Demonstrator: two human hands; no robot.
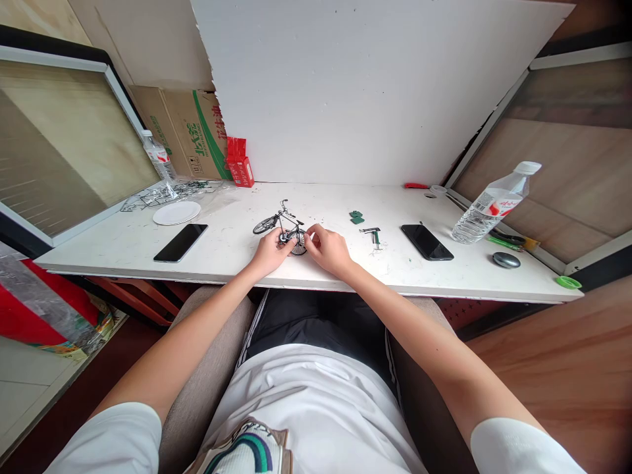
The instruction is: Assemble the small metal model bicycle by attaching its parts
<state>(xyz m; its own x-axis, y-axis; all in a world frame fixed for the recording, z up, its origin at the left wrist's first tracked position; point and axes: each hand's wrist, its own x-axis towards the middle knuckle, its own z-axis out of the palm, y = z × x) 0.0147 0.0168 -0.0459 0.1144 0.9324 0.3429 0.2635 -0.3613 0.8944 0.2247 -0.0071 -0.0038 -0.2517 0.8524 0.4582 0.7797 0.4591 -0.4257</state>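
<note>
A small black model bicycle [285, 220] stands near the front edge of the white table, its front wheel turned to the left and its handlebar at the top. My left hand [271, 251] is closed on the lower frame beside the pedals, thumb pointing right. At the rear wheel's right side is my right hand [326, 247], its thumb and index finger pinched together at the rim. Whether a small part sits between those fingertips is too small to tell. Green pieces [356, 217] and a small green and silver tool-like item [375, 237] lie to the right.
Phones lie left [180, 242] and right [427, 241] on the table [232, 270]. A bottle [491, 204] and a grey oval object [506, 259] are at right. White lid [176, 212], wire-like parts, red box [239, 162] and carton [190, 135] are at back left.
</note>
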